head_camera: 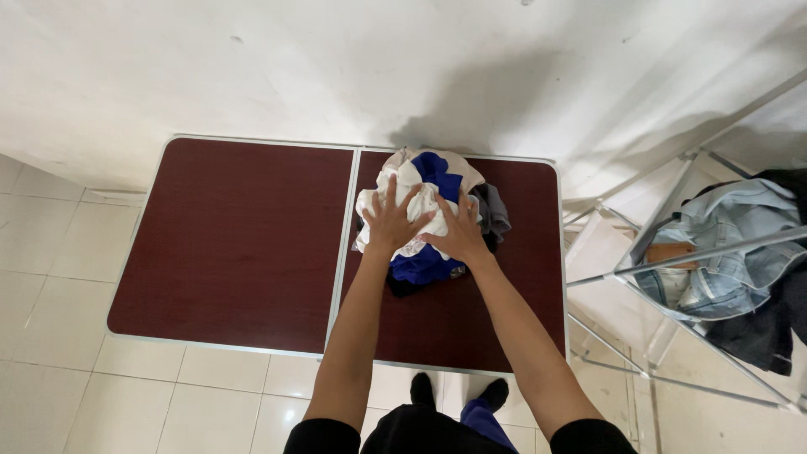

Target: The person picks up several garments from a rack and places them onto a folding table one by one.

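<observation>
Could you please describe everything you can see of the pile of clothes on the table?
The pile of clothes is a crumpled heap of soft fabric: white on top, blue showing at top and bottom, grey at its right, something dark beneath. It sits on the dark red folding table, just right of the centre seam. The left hand and right hand press flat on it, fingers spread.

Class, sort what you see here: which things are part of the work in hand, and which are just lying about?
In hand:
left hand
right hand
white, blue and grey pile of crumpled clothes
dark red folding table

Lying about:
metal rack
pale blue denim garment
black garment
</observation>
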